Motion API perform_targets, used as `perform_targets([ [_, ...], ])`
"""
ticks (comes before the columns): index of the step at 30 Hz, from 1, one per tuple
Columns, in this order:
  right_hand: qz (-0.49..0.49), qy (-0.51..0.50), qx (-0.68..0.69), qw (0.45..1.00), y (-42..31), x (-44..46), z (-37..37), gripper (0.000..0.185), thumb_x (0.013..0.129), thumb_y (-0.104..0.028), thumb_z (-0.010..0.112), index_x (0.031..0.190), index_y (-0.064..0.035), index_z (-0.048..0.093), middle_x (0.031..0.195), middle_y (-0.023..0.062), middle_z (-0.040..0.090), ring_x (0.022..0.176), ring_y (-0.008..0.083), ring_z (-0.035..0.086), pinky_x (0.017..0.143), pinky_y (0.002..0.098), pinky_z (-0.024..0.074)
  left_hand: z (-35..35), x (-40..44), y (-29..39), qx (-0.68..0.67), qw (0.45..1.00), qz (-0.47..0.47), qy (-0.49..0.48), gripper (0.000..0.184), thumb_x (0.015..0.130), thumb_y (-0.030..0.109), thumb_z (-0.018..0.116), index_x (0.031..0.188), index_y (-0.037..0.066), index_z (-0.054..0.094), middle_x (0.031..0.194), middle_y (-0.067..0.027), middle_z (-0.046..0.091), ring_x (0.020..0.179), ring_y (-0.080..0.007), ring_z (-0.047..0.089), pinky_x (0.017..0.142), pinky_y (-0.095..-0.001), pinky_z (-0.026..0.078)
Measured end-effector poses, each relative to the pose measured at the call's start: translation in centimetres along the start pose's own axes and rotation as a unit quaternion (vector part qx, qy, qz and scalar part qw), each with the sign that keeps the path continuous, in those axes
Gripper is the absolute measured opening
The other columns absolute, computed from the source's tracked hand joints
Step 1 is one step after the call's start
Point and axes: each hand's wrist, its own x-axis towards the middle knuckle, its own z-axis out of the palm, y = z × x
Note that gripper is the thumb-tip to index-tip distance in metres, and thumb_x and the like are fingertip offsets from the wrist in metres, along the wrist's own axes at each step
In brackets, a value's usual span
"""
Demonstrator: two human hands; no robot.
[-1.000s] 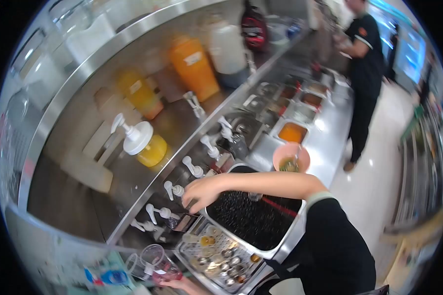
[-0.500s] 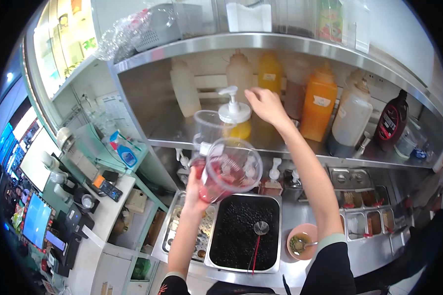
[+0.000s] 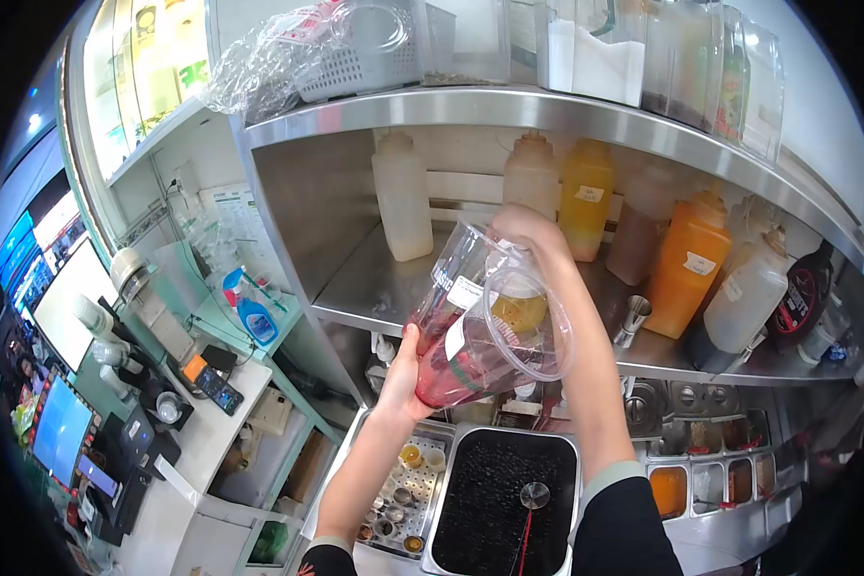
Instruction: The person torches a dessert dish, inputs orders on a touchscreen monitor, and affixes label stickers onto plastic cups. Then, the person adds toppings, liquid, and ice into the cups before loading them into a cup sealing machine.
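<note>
My left hand point(image 3: 405, 384) is closed around two clear plastic cups point(image 3: 451, 363), tilted side by side, with red contents low in them and white labels on their sides. My right hand point(image 3: 528, 227) is curled over the top of a pump jar point(image 3: 520, 312) on the steel shelf, where the pump head sits. Yellow contents of this jar show through the nearer cup. The cups partly hide the right fingers and the jar. A metal jigger point(image 3: 634, 320) stands on the shelf to the right of my right forearm.
Squeeze bottles, including a pale one point(image 3: 402, 197), a yellow one point(image 3: 585, 197) and an orange one point(image 3: 688, 264), line the shelf point(image 3: 355, 288). Below are a pan of black pearls point(image 3: 494, 480) with a red-handled ladle, a perforated tray point(image 3: 408, 504) and topping containers point(image 3: 668, 490).
My right hand has gone from beside the pump jar onto its top. The cups have moved up toward the jar in my left hand and tilt more. The camera view has shifted.
</note>
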Motion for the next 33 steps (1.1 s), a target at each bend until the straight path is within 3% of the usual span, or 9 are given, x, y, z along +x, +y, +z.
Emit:
perform_targets([
  [7, 0.067, -0.049, 0.226, 0.971, -2.5, -4.6, -3.6, 0.027, 0.075, -0.017, 0.048, 0.095, -0.0077, 0.063, 0.091, 0.0089, 0.063, 0.084, 0.0214, 0.056, 0.075, 0.0334, 0.0426, -1.6, 1.8, -0.8, -0.052, 0.942, 0.307, 0.122, 0.051, 0.092, 0.041, 0.030, 0.133, 0.014, 0.017, 0.131, -0.0116, 0.033, 0.112, -0.0269, 0.043, 0.092, -0.0436, 0.038],
  [13, -0.027, -0.007, 0.082, 0.996, -0.5, -3.4, -1.5, 0.024, 0.074, -0.021, 0.050, 0.084, -0.0061, 0.066, 0.087, 0.0105, 0.063, 0.084, 0.0244, 0.057, 0.075, 0.0334, 0.0437, -0.4, 4.9, -0.5, -0.029, 0.886, 0.428, 0.173, 0.061, 0.093, 0.036, 0.031, 0.137, 0.019, -0.006, 0.141, -0.0127, 0.008, 0.126, -0.0268, 0.022, 0.101, -0.0427, 0.026],
  [18, -0.100, 0.046, -0.032, 0.993, 0.4, -1.5, -0.7, 0.029, 0.076, -0.025, 0.048, 0.089, -0.0053, 0.065, 0.098, 0.0174, 0.060, 0.092, 0.0283, 0.056, 0.079, 0.0357, 0.0430, 0.8, 4.6, -0.2, -0.016, 0.886, 0.405, 0.227, 0.061, 0.093, 0.034, 0.031, 0.137, 0.016, -0.005, 0.141, -0.0153, 0.011, 0.124, -0.0275, 0.025, 0.102, -0.0425, 0.024],
  [22, -0.138, 0.384, 0.155, 0.900, -3.1, -8.6, -3.1, 0.031, 0.086, -0.025, 0.042, 0.101, -0.0025, 0.056, 0.099, 0.0184, 0.058, 0.091, 0.0326, 0.055, 0.081, 0.0385, 0.0433, 1.6, 1.3, 0.2, -0.010, 0.891, 0.410, 0.197, 0.047, 0.088, 0.035, 0.038, 0.124, 0.009, 0.024, 0.123, -0.0139, 0.036, 0.102, -0.0276, 0.045, 0.082, -0.0444, 0.043],
  [23, -0.295, 0.567, 0.038, 0.769, -0.8, -4.6, -2.3, 0.032, 0.084, -0.028, 0.045, 0.098, -0.0027, 0.057, 0.096, 0.0188, 0.059, 0.090, 0.0328, 0.055, 0.078, 0.0394, 0.0442, 1.4, 0.5, 0.2, -0.013, 0.909, 0.391, 0.145, 0.039, 0.088, 0.036, 0.038, 0.115, 0.009, 0.039, 0.113, -0.0106, 0.047, 0.088, -0.0267, 0.055, 0.069, -0.0421, 0.051],
  [25, -0.287, 0.454, 0.159, 0.829, -2.5, -14.8, -4.4, 0.025, 0.077, -0.031, 0.054, 0.086, -0.0084, 0.061, 0.084, 0.0118, 0.061, 0.086, 0.0285, 0.056, 0.070, 0.0401, 0.0452, 0.3, -1.4, -0.2, 0.016, 0.927, 0.367, 0.075, 0.040, 0.085, 0.041, 0.037, 0.110, 0.010, 0.044, 0.107, -0.0097, 0.052, 0.085, -0.0268, 0.057, 0.063, -0.0409, 0.052],
  [29, -0.399, 0.455, -0.186, 0.774, 4.8, -29.4, -3.6, 0.013, 0.071, -0.028, 0.059, 0.077, -0.0153, 0.058, 0.069, 0.0013, 0.055, 0.076, 0.0182, 0.054, 0.058, 0.0344, 0.0414, -2.6, -6.4, -4.1, -0.013, 0.959, 0.284, 0.026, 0.046, 0.084, 0.035, 0.045, 0.120, 0.006, 0.041, 0.111, -0.0140, 0.051, 0.096, -0.0264, 0.053, 0.072, -0.0348, 0.048],
  [30, -0.360, 0.434, -0.157, 0.811, 7.8, -32.1, -3.4, 0.013, 0.071, -0.026, 0.060, 0.076, -0.0151, 0.058, 0.070, 0.0013, 0.055, 0.075, 0.0189, 0.054, 0.058, 0.0341, 0.0418, -5.5, -6.2, -4.7, -0.035, 0.960, 0.224, -0.167, 0.045, 0.084, 0.034, 0.046, 0.119, 0.006, 0.041, 0.111, -0.0133, 0.051, 0.093, -0.0245, 0.055, 0.071, -0.0350, 0.048],
  [33, -0.176, 0.416, -0.098, 0.887, 20.9, -41.2, -2.5, 0.011, 0.072, -0.023, 0.060, 0.078, -0.0138, 0.059, 0.070, 0.0044, 0.056, 0.068, 0.0232, 0.055, 0.059, 0.0337, 0.0449, -2.5, -10.7, -11.1, -0.072, 0.970, 0.211, -0.099, 0.044, 0.080, 0.028, 0.055, 0.115, 0.005, 0.042, 0.107, -0.0092, 0.053, 0.082, -0.0170, 0.058, 0.065, -0.0326, 0.049],
])
